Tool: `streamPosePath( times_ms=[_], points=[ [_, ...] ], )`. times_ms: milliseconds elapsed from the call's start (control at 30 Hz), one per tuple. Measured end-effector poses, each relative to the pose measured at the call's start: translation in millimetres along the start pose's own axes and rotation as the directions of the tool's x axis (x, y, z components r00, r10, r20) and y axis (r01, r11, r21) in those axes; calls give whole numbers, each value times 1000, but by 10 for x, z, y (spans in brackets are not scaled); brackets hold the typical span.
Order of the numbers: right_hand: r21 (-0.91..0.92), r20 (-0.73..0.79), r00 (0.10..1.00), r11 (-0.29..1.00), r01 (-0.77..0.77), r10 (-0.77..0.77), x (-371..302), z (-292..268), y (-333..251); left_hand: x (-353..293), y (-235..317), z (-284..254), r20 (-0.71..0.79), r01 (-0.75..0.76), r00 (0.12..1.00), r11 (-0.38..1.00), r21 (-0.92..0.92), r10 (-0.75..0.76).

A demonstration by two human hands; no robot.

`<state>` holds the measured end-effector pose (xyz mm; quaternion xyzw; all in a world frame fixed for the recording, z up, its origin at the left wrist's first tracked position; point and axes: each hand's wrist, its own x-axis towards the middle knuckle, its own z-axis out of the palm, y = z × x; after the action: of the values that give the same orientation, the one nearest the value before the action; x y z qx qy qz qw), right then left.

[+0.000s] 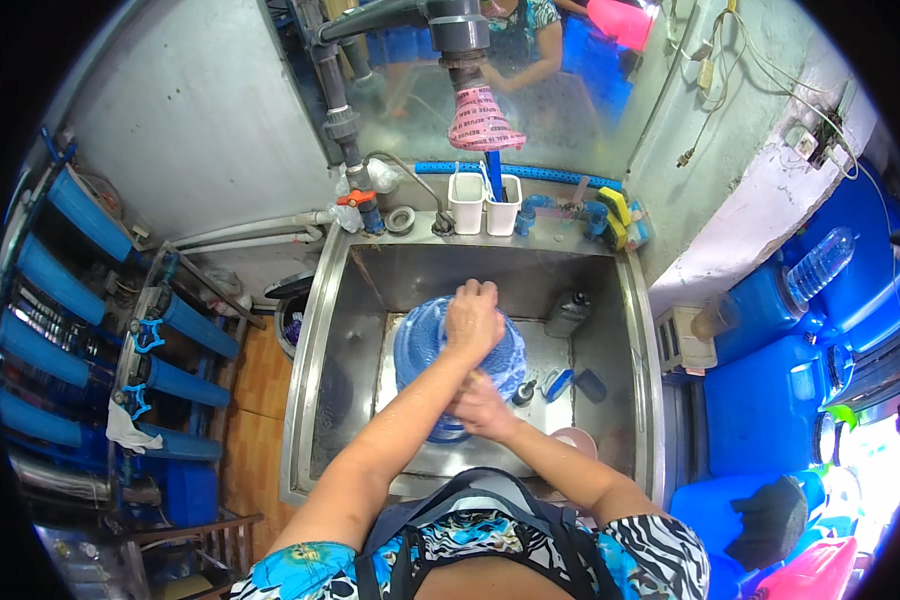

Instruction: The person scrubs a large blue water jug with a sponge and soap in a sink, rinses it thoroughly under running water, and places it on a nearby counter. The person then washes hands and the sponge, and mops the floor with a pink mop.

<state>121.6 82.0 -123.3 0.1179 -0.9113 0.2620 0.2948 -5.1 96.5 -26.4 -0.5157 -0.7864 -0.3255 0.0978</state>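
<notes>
Both your hands work at a blue jug [418, 345] in the sink [510, 268], mid-frame.
Your left hand [475, 320] is over the jug's upper part, fingers curled; your right hand [483, 406] is lower, beside your left wrist, its fingers partly hidden. You cannot tell from here whether either grips anything. With suds [511, 372] along the jug's right side, the step in hand looks like washing; the next move probably calls for steadying the slippery jug, clear of the bottle [568, 314] at the sink's upper right.
</notes>
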Motion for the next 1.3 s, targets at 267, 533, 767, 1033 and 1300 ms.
streamPosePath(
  times_ms=[267, 533, 767, 1033, 1300],
  points=[
    [849, -264, 518, 451, -276, 814, 114, -290, 416, -361, 196, -98, -268, -57, 962, 931, -360, -45],
    [-35, -340, 828, 874, -484, 445, 398, -315, 666, -354, -164, -211, 9, 54, 998, 871, -488, -56],
    [-197, -321, 928, 946, -259, 187, 288, -272, 324, -683, -482, -642, 498, 381, 861, 775, -505, -99],
    [55, -215, 887, 912, -406, 408, 395, 120, -92, -1453, -1098, -1449, 761, 375, 629, 920, -117, -160],
    [-19, -172, 703, 711, -703, 690, 9, 640, 721, -2074, -1129, -1358, 666, 131, 382, 751, 647, -640]
  ],
)
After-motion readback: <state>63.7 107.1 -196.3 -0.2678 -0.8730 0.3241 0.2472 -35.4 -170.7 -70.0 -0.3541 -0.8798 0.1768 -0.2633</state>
